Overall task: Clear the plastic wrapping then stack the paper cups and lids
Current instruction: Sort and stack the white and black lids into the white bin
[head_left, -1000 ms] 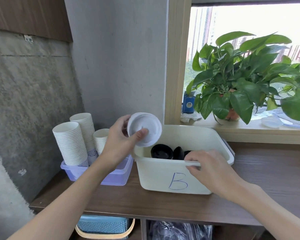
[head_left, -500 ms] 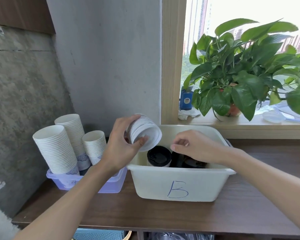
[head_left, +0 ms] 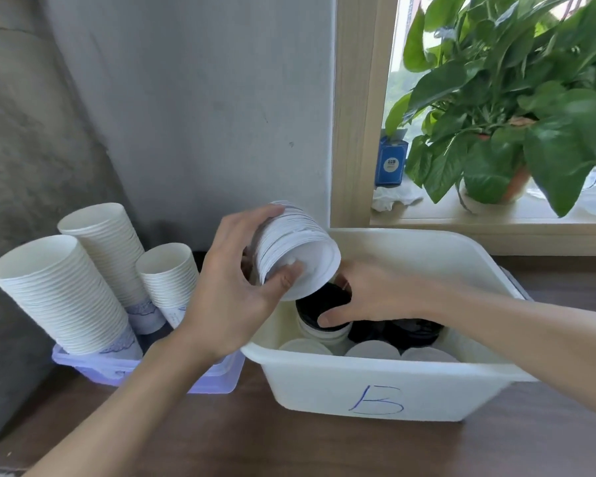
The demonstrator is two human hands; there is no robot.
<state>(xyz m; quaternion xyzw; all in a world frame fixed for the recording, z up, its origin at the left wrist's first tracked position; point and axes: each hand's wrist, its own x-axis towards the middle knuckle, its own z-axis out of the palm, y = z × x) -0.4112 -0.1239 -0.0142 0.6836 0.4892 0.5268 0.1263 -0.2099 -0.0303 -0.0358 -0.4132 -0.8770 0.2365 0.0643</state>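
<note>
My left hand (head_left: 231,290) grips a tilted stack of white lids (head_left: 296,249) above the left end of the white bin marked B (head_left: 375,387). My right hand (head_left: 372,294) reaches down into that bin, fingers curled round a stack of black lids (head_left: 315,306). More black lids (head_left: 410,330) and white lids (head_left: 372,349) lie inside the bin. Three leaning stacks of white paper cups (head_left: 62,294) stand in a clear purple tub (head_left: 117,370) on the left.
The bin and tub sit on a dark wooden shelf (head_left: 289,442) against a grey wall. A wooden window sill at the back right carries a potted plant (head_left: 503,108), a blue box (head_left: 391,163) and crumpled tissue (head_left: 393,197).
My right hand left the bin's front rim and went inside, onto the black lids. My left hand turned the white lid stack sideways. The camera moved closer.
</note>
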